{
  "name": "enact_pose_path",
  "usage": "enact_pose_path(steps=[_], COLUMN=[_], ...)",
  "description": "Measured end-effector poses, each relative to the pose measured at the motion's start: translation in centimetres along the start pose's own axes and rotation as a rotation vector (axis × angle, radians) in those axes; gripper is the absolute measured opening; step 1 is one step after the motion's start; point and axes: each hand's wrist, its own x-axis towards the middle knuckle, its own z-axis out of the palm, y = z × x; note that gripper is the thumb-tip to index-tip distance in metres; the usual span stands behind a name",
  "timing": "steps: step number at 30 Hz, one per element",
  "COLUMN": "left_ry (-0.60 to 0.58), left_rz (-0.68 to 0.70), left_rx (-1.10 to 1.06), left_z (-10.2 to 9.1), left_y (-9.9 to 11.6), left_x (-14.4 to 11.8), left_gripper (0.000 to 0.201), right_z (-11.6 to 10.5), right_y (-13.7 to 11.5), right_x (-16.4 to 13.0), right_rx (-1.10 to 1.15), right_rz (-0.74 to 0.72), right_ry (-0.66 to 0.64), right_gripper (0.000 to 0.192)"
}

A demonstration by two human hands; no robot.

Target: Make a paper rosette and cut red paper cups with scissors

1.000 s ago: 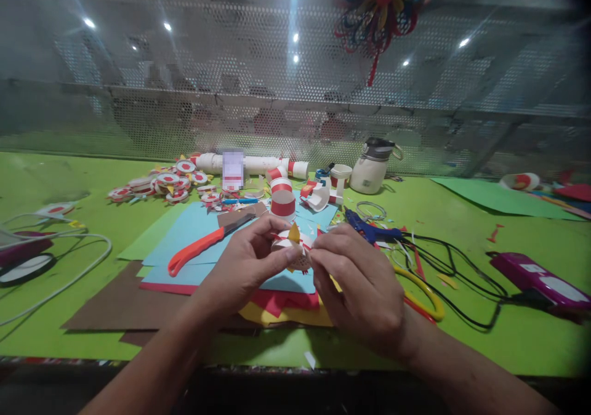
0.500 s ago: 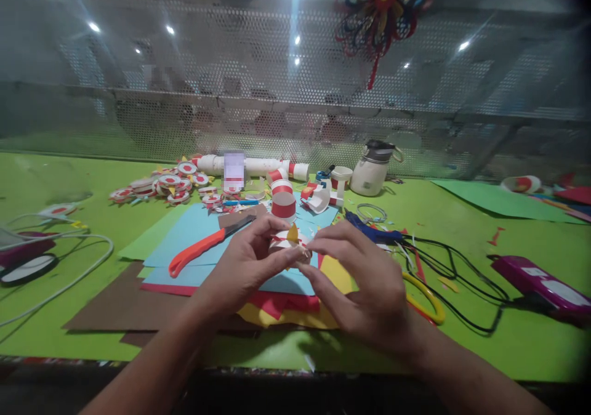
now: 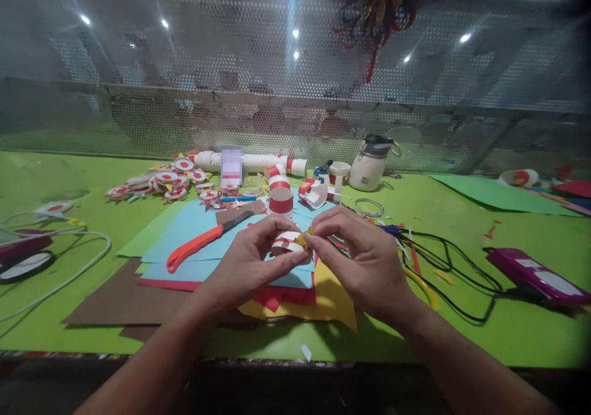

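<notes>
Right hand (image 3: 369, 261) now pinching yellow piece (image 3: 302, 238) on paper ring (image 3: 287, 242).

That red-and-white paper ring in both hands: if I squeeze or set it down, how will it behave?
The paper ring looks like thin curled strip, so it probably crushes under a firm pinch; the left hand and right hand hold it at the fingertips. Likely very light. Being round, it may roll on the sheets.

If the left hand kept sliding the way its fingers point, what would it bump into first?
The left hand points right, at the red-and-white paper ring it already grips; just beyond that it would likely meet the right hand, though depth is hard to judge.
</notes>
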Motion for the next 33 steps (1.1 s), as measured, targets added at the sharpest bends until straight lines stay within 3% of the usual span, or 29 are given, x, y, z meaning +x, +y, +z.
enact_pose_path(steps=[13,33], left_ry=[-0.006,0.023], left_rz=[-0.033,-0.161], left_rx=[0.025,-0.092], left_z=[-0.13,-0.08], left_y=[0.03,0.36], left_x=[-0.11,0.07], left_gripper=[0.016,0.021], right_z=[0.09,0.62], right_y=[0.01,0.15], right_x=[0.11,-0.27], right_rx=[0.153,0.062], right_rz=[0.195,0.136], right_ry=[-0.050,-0.017], right_gripper=[0.014,0.015])
